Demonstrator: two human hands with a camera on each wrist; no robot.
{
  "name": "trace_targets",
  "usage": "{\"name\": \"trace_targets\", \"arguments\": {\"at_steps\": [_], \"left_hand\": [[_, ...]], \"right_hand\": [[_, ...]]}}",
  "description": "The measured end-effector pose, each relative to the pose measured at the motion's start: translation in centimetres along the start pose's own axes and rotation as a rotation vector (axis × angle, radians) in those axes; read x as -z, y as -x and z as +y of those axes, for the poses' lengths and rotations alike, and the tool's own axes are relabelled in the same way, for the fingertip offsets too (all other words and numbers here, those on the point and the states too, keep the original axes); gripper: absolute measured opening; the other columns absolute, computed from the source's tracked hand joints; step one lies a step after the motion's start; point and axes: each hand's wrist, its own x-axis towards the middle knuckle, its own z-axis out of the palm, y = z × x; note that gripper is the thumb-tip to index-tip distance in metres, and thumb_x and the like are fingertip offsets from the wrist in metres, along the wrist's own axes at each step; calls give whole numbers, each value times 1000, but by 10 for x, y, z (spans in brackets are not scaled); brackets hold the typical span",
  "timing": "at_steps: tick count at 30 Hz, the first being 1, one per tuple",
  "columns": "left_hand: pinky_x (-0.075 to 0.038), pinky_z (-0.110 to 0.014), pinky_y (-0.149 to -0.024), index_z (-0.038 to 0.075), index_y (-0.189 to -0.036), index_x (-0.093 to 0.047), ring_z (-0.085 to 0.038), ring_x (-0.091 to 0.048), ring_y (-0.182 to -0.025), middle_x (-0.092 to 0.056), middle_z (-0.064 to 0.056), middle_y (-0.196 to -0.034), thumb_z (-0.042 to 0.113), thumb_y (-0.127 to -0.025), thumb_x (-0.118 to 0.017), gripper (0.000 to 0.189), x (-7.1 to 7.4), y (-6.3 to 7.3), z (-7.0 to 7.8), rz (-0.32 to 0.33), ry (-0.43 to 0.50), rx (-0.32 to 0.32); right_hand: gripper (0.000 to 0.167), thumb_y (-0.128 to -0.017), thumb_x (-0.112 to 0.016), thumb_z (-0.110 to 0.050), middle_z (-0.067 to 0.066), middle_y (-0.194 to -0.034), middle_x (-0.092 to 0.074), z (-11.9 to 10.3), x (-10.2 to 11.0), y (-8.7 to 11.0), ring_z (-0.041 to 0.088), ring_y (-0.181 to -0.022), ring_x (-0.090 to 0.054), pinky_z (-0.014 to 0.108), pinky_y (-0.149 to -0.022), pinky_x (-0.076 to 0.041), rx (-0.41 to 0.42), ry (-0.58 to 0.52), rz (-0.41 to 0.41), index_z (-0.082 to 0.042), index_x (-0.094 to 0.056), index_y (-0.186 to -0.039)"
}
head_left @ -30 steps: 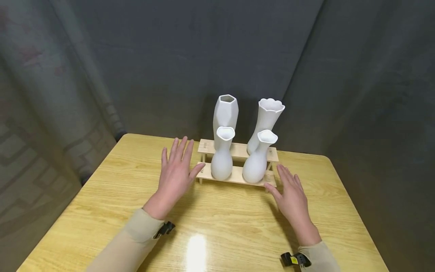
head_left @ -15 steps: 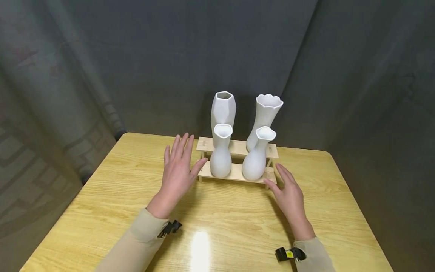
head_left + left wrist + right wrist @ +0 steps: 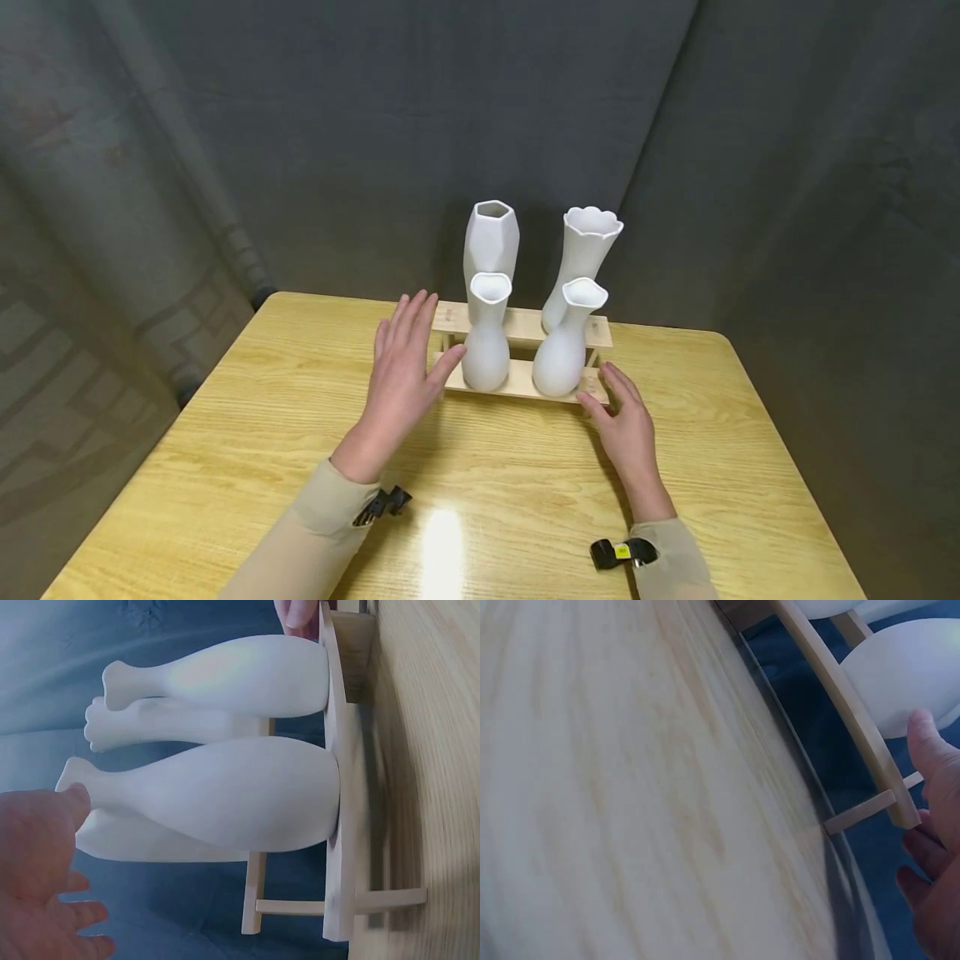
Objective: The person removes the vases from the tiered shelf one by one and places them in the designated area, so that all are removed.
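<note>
Several white vases stand upright on a two-tier wooden stand (image 3: 525,379). On the lower tier are a left bulbous vase (image 3: 486,358) and a right bulbous vase (image 3: 558,362). Behind them, the upper tier bears a faceted vase (image 3: 491,237) and a scallop-rimmed vase (image 3: 588,254). My left hand (image 3: 405,367) is beside the front left vase, fingers extended and thumb toward it; contact cannot be told. At the stand's right end, my right hand (image 3: 628,429) has thumb and fingers spread around the lower tier's corner. In the right wrist view, its thumb (image 3: 924,735) overlaps the vase.
The stand rests near the back edge of a light wooden table (image 3: 517,475). A dark grey curtain (image 3: 420,150) hangs close behind it. Each wrist wears a black strapped device, such as the right one (image 3: 622,552).
My left hand has moved right, closer to the front left vase. My right hand has shifted slightly left toward the stand's end. The vases keep their places on the stand.
</note>
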Motion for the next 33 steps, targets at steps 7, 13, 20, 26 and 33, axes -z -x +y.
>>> {"name": "trace_targets", "arguments": {"at_steps": [7, 13, 20, 26, 33], "left_hand": [[-12, -61, -134, 5, -172, -34, -38, -20, -167, -33, -18, -177, 32, -107, -76, 82, 0, -2, 3, -3, 107, -11], [-15, -59, -134, 5, -171, -36, -38, -22, -166, -35, -16, -176, 30, -108, -75, 79, -4, -3, 8, -11, 216, 18], [-26, -64, -129, 10, -172, -36, -35, -27, -164, -35, -15, -176, 32, -107, -76, 79, -8, 4, 14, -20, 297, 53], [-37, -57, -126, 9, -170, -40, -34, -41, -156, -43, -17, -168, 24, -104, -82, 80, -16, 10, 16, 83, 395, 68], [-40, -56, -124, 12, -168, -45, -32, -45, -152, -47, -13, -164, 23, -99, -87, 81, -27, 9, 27, 138, 427, 112]], "right_hand": [[70, -103, -82, -24, 13, -174, -41, 4, -12, 2, 37, -160, -38, 53, -127, -36, -12, -50, 20, -6, -53, -164], [72, -102, -83, -25, 13, -176, -37, 12, -12, 0, 40, -164, -29, 58, -131, -26, 16, -49, -5, -7, -52, -165], [74, -104, -80, -28, 13, -179, -29, 21, -11, 10, 42, -165, -25, 61, -127, -32, 28, -47, -95, -9, -47, -168], [75, -105, -79, -28, 15, -179, -29, 19, -7, 14, 44, -163, -28, 63, -124, -37, 53, -20, -123, -9, -45, -169], [73, -105, -79, -29, 16, -179, -30, 20, 2, 10, 46, -163, -27, 66, -126, -32, 51, -16, -140, -10, -46, -169]]}}
